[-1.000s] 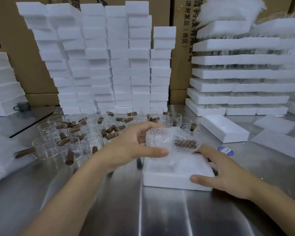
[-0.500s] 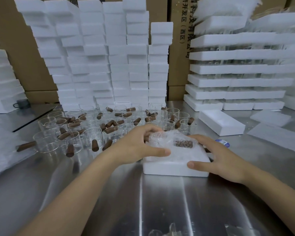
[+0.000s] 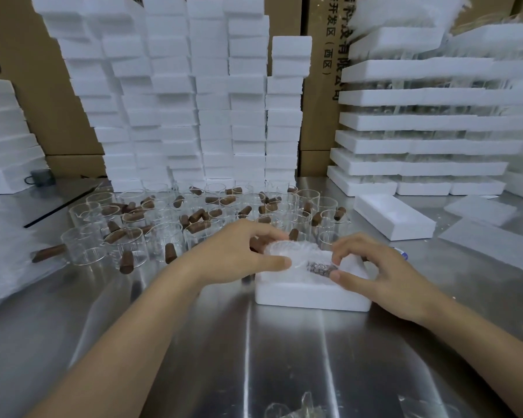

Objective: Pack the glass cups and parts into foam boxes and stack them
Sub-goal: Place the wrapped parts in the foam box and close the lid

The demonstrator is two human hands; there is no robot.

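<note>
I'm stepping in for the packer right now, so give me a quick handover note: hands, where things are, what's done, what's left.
Left hand: gripping the bubble-wrapped glass cup, pressing it into the open white foam box on the steel table.
Right hand: fingertips on the wrapped brown handle, seating it in the box.
Done: tall stacks of white foam boxes at the back.
Left: many unwrapped clear glass cups with brown handles behind the hands. Another foam piece lies to the right; I cannot tell whether it is a lid. Close this box, stack it, repeat.
</note>
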